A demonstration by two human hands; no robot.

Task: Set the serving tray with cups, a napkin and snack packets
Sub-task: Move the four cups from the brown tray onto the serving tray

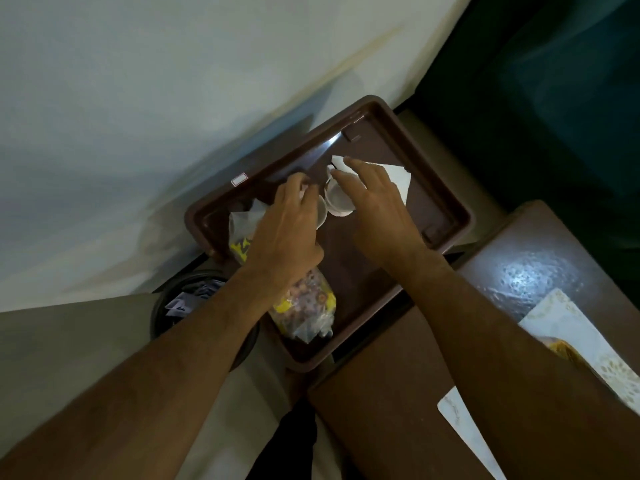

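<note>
- Far left, a dark round bin (180, 306) sits below the tray's corner, with scraps of paper inside; the left forearm covers much of it, and the marks on the scraps are too small to read.
- One brown tray (450, 206) lies at a slant across the middle, with a small white sticker (239, 179) on its far rim. If anything is printed on it, I can't make it out.
- One clear snack packet (304, 306) with yellow printing rests in the tray's near-left end. The wrist crosses its middle, and the print is too blurred to read.
- Left hand (287, 233) is over the tray, fingers curled down on the first white cup (322, 213); only a sliver of its rim peeks out, and whether the fingertips really pinch it I cannot tell.
- Second white cup (337, 202) stands just beside the first, near the tray's middle, mouth up. That makes two cups.
- Right hand (377, 209) hovers with fingers spread and reaching forward, over that cup and the one white napkin (398, 176), which lies in the tray's far-right part, half hidden beneath the hand. Contact unclear.
- Right edge: a brown table (398, 410) holds patterned white packets (561, 327), cut off by the arm and the frame.
</note>
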